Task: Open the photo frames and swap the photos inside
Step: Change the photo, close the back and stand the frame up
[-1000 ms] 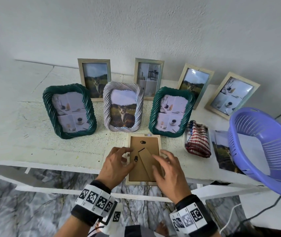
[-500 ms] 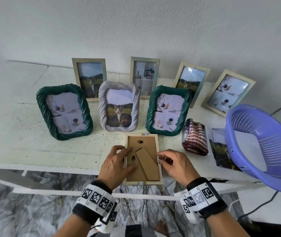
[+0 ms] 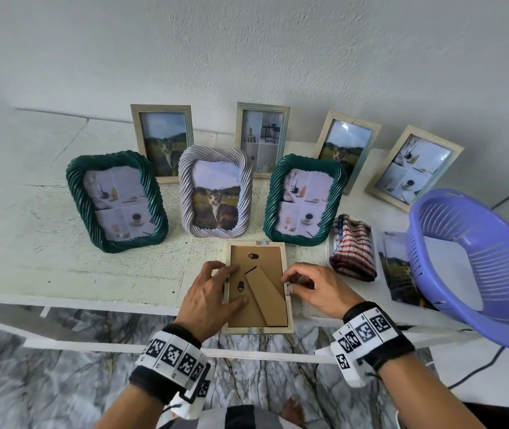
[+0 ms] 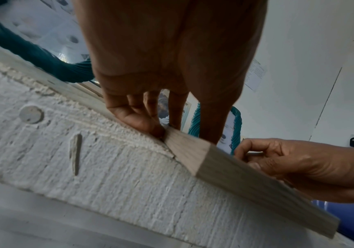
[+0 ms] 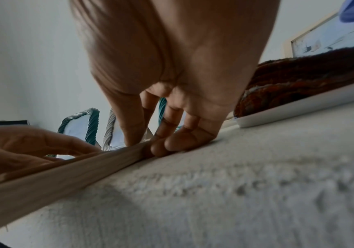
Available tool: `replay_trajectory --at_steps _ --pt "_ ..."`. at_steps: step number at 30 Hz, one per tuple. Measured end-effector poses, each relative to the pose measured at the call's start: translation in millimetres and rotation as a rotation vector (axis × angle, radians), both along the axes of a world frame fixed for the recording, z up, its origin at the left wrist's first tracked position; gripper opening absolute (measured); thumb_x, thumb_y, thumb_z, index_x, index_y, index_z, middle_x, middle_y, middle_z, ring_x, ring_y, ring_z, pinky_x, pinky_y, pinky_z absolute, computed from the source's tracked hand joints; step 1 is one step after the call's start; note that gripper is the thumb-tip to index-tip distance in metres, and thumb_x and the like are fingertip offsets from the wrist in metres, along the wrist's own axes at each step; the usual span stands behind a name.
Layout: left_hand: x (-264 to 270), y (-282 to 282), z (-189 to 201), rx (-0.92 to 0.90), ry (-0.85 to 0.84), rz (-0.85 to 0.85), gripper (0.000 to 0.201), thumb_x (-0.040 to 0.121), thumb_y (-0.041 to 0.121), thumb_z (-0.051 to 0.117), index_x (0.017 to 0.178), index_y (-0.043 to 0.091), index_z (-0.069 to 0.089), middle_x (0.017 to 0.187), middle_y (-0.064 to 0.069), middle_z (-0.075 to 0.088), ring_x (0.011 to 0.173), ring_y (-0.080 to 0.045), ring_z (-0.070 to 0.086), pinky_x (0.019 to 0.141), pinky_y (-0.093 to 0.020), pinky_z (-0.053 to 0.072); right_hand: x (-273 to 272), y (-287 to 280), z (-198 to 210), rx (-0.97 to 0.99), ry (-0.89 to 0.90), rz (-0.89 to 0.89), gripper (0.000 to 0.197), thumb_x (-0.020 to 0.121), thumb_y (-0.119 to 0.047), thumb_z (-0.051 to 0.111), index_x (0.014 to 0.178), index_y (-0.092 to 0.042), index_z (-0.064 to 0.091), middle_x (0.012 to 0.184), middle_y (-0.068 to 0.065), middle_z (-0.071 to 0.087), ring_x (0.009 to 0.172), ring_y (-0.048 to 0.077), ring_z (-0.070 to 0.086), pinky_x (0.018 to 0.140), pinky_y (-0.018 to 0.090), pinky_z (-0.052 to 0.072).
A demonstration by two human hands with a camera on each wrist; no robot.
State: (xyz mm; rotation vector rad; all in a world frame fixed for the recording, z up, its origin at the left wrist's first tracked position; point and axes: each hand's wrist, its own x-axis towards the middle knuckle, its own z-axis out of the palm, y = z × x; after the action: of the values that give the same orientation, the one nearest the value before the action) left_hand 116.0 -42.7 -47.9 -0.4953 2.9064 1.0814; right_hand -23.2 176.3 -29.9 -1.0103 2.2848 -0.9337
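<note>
A light wooden photo frame (image 3: 289,317) lies face down at the table's front edge, its brown backing board (image 3: 257,258) and folded stand (image 3: 267,298) facing up. My left hand (image 3: 234,283) holds the frame's left rail, with thumb and forefinger on the backing; in the left wrist view the left hand (image 4: 165,130) has its fingertips at the rail's (image 4: 235,176) outer side. My right hand (image 3: 290,281) is curled at the right rail and pinches a small metal tab (image 3: 287,287) there. In the right wrist view the right hand (image 5: 148,144) touches the rail (image 5: 65,174). The photo inside is hidden.
Behind the frame stand two green rope frames (image 3: 117,202) (image 3: 304,199) and a white rope frame (image 3: 214,199), with several wooden frames (image 3: 163,140) by the wall. A striped cloth (image 3: 352,246), a loose photo (image 3: 398,274) and a purple basket (image 3: 476,264) lie right.
My right hand has left the backing board and moved to the frame's right rail, where its fingers have curled onto the tab. The left hand stays on the left rail.
</note>
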Motion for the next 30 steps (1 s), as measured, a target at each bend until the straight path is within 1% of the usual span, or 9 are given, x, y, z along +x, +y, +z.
replay_trajectory --at_steps 3,7,10,13,18,23,25,27,30 --pt "0.2 0.1 -0.2 0.0 0.002 -0.001 0.066 0.08 0.042 0.074 0.138 0.022 0.049 0.135 -0.001 0.04 0.11 -0.02 0.056 0.094 -0.03 0.045 -6.8 0.2 -0.7 0.05 -0.002 0.078 0.008 0.091 -0.02 0.064 0.097 -0.026 0.063 0.093 -0.011 0.067 0.082 0.004 0.061 0.076 0.024 0.049" --pt "0.3 -0.8 -0.1 0.008 0.015 -0.006 0.065 0.079 0.041 0.075 0.136 0.022 0.05 0.133 -0.001 0.04 0.109 -0.02 0.057 0.094 -0.031 0.046 -14.3 -0.8 -0.6 0.102 0.024 0.155 0.009 0.092 -0.022 0.063 0.098 -0.028 0.058 0.095 -0.015 0.062 0.086 0.002 0.057 0.079 0.026 0.048" --pt "0.5 0.1 0.1 0.012 0.012 -0.002 0.066 0.079 0.041 0.076 0.136 0.021 0.051 0.132 0.0 0.04 0.107 -0.018 0.058 0.094 -0.032 0.047 -14.9 -1.2 -0.1 0.134 0.052 0.198 0.009 0.094 -0.028 0.06 0.096 -0.032 0.053 0.092 -0.018 0.058 0.084 0.002 0.055 0.077 0.028 0.047" --pt "0.2 1.0 0.1 0.015 0.013 0.006 0.066 0.079 0.04 0.076 0.136 0.021 0.05 0.132 0.001 0.04 0.11 -0.019 0.056 0.096 -0.032 0.046 -14.0 -1.8 -0.3 0.13 0.081 0.217 0.009 0.094 -0.029 0.059 0.095 -0.031 0.05 0.09 -0.017 0.057 0.083 0.006 0.055 0.074 0.028 0.046" --pt "0.6 0.5 -0.4 0.014 0.01 0.001 0.066 0.079 0.041 0.075 0.137 0.021 0.049 0.133 0.001 0.04 0.109 -0.018 0.056 0.096 -0.033 0.048 -8.3 -2.6 -3.9 0.101 0.178 0.197 0.014 0.095 -0.034 0.056 0.092 -0.026 0.045 0.086 -0.012 0.054 0.075 0.007 0.05 0.064 0.018 0.038" --pt "0.7 0.3 -1.7 0.011 0.017 0.001 0.067 0.079 0.041 0.075 0.137 0.021 0.049 0.133 0.0 0.04 0.108 -0.017 0.057 0.095 -0.033 0.048 2.6 -3.7 -10.9 0.077 0.246 0.108 0.015 0.096 -0.032 0.052 0.09 -0.026 0.04 0.081 -0.012 0.051 0.07 0.014 0.048 0.065 0.032 0.043" --pt "0.9 0.3 -1.6 0.012 0.018 0.001 0.067 0.079 0.041 0.075 0.137 0.021 0.049 0.133 0.001 0.04 0.107 -0.016 0.057 0.095 -0.033 0.048 6.3 -4.6 -11.5 0.081 0.252 0.082 0.015 0.096 -0.033 0.05 0.09 -0.026 0.038 0.078 -0.01 0.05 0.068 0.016 0.048 0.063 0.036 0.044" --pt "1.0 0.1 -1.5 0.013 0.019 0.001 0.067 0.08 0.041 0.075 0.138 0.021 0.049 0.133 0.001 0.04 0.106 -0.016 0.057 0.094 -0.032 0.048 9.6 -5.7 -11.1 0.087 0.273 0.066 0.016 0.096 -0.033 0.049 0.089 -0.026 0.036 0.075 -0.009 0.05 0.065 0.017 0.046 0.06 0.037 0.043" --pt "0.8 -0.6 -2.0 0.016 0.016 -0.003 0.067 0.08 0.042 0.075 0.137 0.022 0.049 0.132 0.001 0.041 0.105 -0.016 0.057 0.094 -0.033 0.049 13.4 -6.2 -11.1 0.072 0.29 0.029 0.017 0.096 -0.031 0.051 0.088 -0.024 0.037 0.074 -0.009 0.048 0.064 0.015 0.043 0.058 0.033 0.037"
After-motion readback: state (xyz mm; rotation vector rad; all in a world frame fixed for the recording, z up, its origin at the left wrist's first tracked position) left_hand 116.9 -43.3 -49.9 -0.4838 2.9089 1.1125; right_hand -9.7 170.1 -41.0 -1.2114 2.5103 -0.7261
